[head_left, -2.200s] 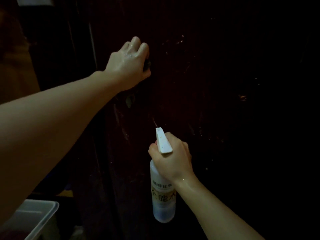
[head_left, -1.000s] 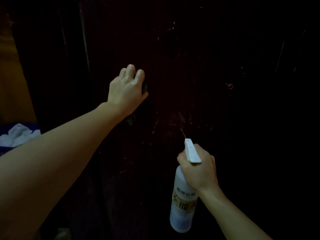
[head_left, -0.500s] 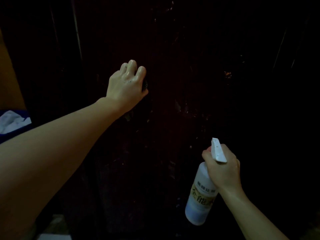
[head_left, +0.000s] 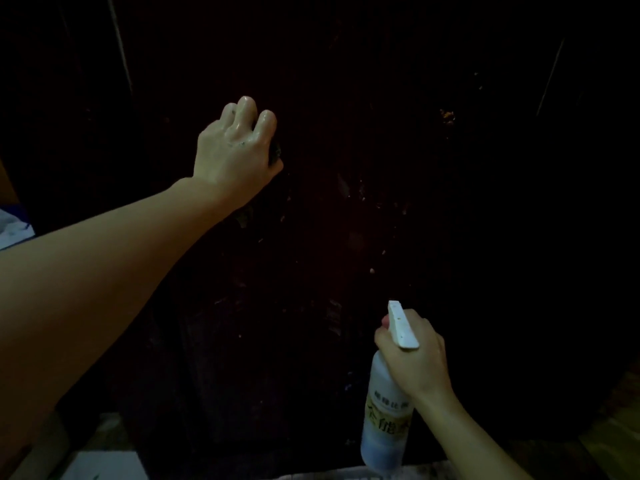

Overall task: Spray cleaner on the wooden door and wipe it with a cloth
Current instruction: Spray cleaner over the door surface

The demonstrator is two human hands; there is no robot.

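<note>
A dark wooden door (head_left: 346, 209) fills the view, with pale specks and smears across its middle. My left hand (head_left: 235, 150) reaches up to the door and holds a dark cloth (head_left: 275, 152) against it; only an edge of the cloth shows past my wet fingers. Lower right, my right hand (head_left: 412, 355) grips a white spray bottle (head_left: 386, 424) by the neck, its white nozzle (head_left: 401, 325) pointing up towards the door. The bottle hangs upright, a short way off the door.
A blue and white bundle of fabric (head_left: 14, 225) shows at the left edge behind my forearm. A pale flat object (head_left: 104, 465) lies at the bottom left on the floor. Wooden flooring (head_left: 616, 431) shows at the bottom right. The scene is very dim.
My left hand with the cloth has moved down the door. The right hand with the bottle swung to the right and has come back a little leftward.
</note>
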